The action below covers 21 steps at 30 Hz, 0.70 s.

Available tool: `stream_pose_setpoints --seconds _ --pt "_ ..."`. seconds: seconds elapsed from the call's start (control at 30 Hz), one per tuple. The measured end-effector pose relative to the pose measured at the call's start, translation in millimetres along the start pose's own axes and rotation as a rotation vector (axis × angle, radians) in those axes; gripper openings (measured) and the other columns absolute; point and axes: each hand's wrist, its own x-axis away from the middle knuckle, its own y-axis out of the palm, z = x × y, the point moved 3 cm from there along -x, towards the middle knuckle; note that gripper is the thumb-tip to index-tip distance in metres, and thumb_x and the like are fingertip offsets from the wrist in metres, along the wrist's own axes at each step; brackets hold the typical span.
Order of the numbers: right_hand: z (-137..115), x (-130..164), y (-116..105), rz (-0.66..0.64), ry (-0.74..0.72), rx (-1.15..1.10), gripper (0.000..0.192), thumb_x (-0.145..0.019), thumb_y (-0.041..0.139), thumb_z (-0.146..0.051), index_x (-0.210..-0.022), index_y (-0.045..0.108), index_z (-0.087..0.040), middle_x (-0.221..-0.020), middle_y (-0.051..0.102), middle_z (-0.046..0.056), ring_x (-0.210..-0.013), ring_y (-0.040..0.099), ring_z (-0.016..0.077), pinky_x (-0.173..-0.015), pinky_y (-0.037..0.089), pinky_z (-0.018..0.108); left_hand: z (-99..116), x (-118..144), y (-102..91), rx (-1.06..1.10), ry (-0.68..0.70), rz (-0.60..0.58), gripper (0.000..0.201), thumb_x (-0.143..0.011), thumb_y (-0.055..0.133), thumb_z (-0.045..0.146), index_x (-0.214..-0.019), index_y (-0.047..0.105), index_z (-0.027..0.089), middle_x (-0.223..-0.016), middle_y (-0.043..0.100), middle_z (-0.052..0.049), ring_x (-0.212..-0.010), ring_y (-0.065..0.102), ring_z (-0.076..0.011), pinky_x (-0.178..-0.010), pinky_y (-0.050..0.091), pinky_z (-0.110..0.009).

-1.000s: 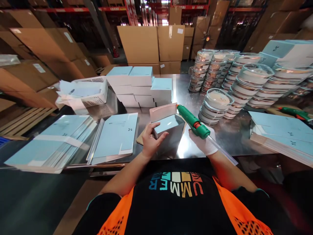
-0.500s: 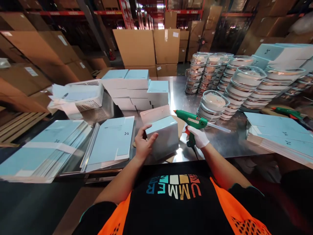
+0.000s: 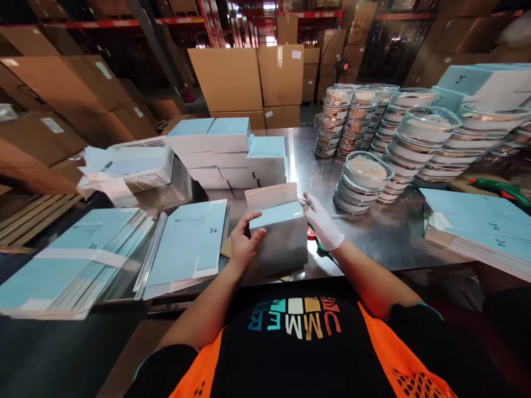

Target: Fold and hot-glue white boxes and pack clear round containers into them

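A small carton box [image 3: 279, 246], pale blue on top with a glossy grey-looking front, stands before me on the metal table. An upright flap [image 3: 271, 194] rises at its back. Bare, my left hand [image 3: 244, 240] grips the box's left side, thumb on the front face. My right hand [image 3: 323, 224], in a white glove, has its bent fingers at the box's upper right edge by the flap; the box partly hides the fingertips. The green glue gun [image 3: 326, 253] lies low behind the right hand, mostly hidden by box and hand.
Blue-topped boxes [image 3: 230, 142] are stacked behind. Flat blue sheets [image 3: 186, 237] and a white basket [image 3: 153, 177] are at left. Stacked clear round tubs [image 3: 360, 188], more flat sheets [image 3: 477, 215] and another green glue gun [image 3: 498, 187] are at right.
My right hand has let go of the green glue gun, which has gone down to the table, and moved left to the box's edge. My left hand still holds the box.
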Motion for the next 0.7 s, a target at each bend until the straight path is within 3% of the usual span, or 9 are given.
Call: stream_pose_setpoints --seconds 0.13,0.27,0.37,0.53,0.63,0.7 --pt "-11 1 28 -0.060 0.040 -0.075 0.051 -0.093 0.068 -0.051 -0.136 0.068 -0.024 -0.135 0.078 0.010 -0.133 0.071 0.0303 -0.120 0.056 0.047 -1 0 1.9 0.009 0.045 -0.073 0.073 -0.077 0.086 0.084 -0.110 0.081 0.020 -0.112 0.080 -0.014 -0.110 0.078 -0.0338 -0.100 0.063 -0.046" --pt "-3 0 16 -0.135 -0.078 -0.028 0.073 -0.074 0.089 -0.070 -0.126 0.066 -0.024 -0.140 0.075 0.015 -0.135 0.069 0.0359 -0.121 0.054 0.051 0 2 2.6 0.076 0.128 -0.006 0.064 -0.076 0.093 0.077 -0.105 0.073 0.023 -0.123 0.078 -0.014 -0.123 0.077 -0.0334 -0.111 0.060 -0.050" --pt "1 2 3 -0.185 -0.243 0.059 0.081 -0.062 0.097 -0.078 -0.116 0.066 -0.026 -0.158 0.065 0.019 -0.150 0.061 0.0403 -0.129 0.046 0.058 6 0 2.5 0.178 0.161 0.020 0.065 -0.073 0.095 0.077 -0.109 0.069 0.028 -0.115 0.080 -0.009 -0.122 0.079 -0.0311 -0.114 0.061 -0.053" --pt "-6 15 -1 -0.315 -0.369 0.117 0.043 -0.093 0.081 -0.069 -0.111 0.074 -0.030 -0.170 0.057 0.013 -0.151 0.062 0.0371 -0.129 0.046 0.065 26 -13 -6.0 -0.010 0.166 -0.310 0.055 -0.080 0.084 0.085 -0.093 0.086 0.031 -0.109 0.085 -0.012 -0.143 0.071 -0.0387 -0.127 0.051 -0.066" --pt "-15 20 -2 -0.380 -0.453 0.115 0.027 -0.104 0.073 -0.055 -0.118 0.080 -0.033 -0.159 0.068 0.011 -0.152 0.063 0.0352 -0.129 0.045 0.067 35 -16 -11.3 -0.060 0.173 -0.453 0.053 -0.087 0.077 0.084 -0.096 0.089 0.033 -0.112 0.088 -0.011 -0.143 0.071 -0.0384 -0.125 0.053 -0.069" --pt "-15 21 -4 -0.406 -0.467 0.128 0.025 -0.106 0.069 -0.053 -0.117 0.082 -0.034 -0.149 0.075 0.010 -0.149 0.064 0.0350 -0.128 0.047 0.067 39 -14 -11.7 -0.077 0.238 -0.494 0.045 -0.096 0.074 0.075 -0.099 0.089 0.033 -0.113 0.089 -0.010 -0.136 0.076 -0.0352 -0.119 0.059 -0.066"
